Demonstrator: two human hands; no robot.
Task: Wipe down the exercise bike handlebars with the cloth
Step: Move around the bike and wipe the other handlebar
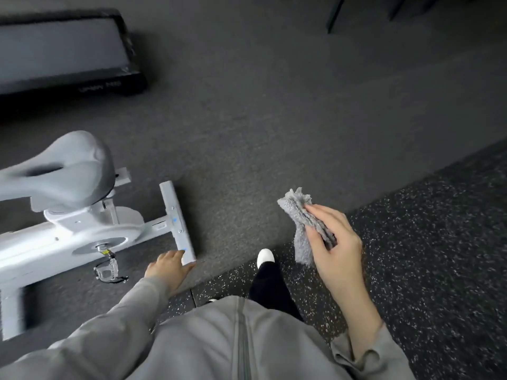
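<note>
A fluffy grey cloth [300, 215] is bunched in my right hand [337, 242], held in the air at the right over the floor. A white exercise bike [68, 237] stands at the left, with its grey saddle [57, 171] and its rear foot bar [178, 223] in view. The handlebars are out of frame. My left hand [168, 267] hangs with fingers apart just in front of the foot bar's near end, holding nothing. Whether it touches the bar I cannot tell.
A black treadmill deck [68, 53] lies at the upper left. The bike's pedal [108, 270] sticks out toward me. Grey carpet [260, 119] meets speckled black rubber flooring [425, 256] at the lower right. My white shoe [265, 256] stands on that rubber.
</note>
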